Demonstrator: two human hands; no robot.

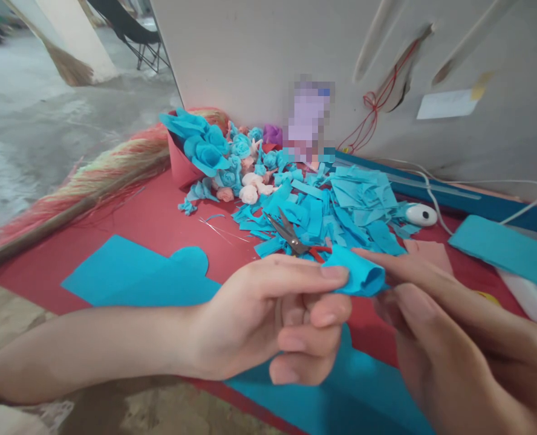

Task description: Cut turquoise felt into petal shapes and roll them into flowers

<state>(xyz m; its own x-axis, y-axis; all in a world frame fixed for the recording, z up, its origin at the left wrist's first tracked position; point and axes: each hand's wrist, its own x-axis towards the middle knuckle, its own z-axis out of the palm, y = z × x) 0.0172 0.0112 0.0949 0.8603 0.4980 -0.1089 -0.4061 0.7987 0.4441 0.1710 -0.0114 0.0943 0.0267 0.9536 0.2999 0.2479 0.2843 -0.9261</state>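
Note:
A small piece of blue paper, curled into a loose roll, is held up in front of me. My left hand pinches its left end between thumb and index finger, the other fingers curled below. At the roll's open right end, the thumb and index finger of my right hand close on the paper's edge. Just behind the roll lie scissors with red handles, partly covered by it. A large blue paper sheet lies beneath my hands, and another blue sheet with a rounded tab is to the left.
Blue paper strips are heaped behind my hands on the red mat. Paper flowers and a red cone of blue petals stand farther back. A broom lies left. A white corded device and folded blue paper are right.

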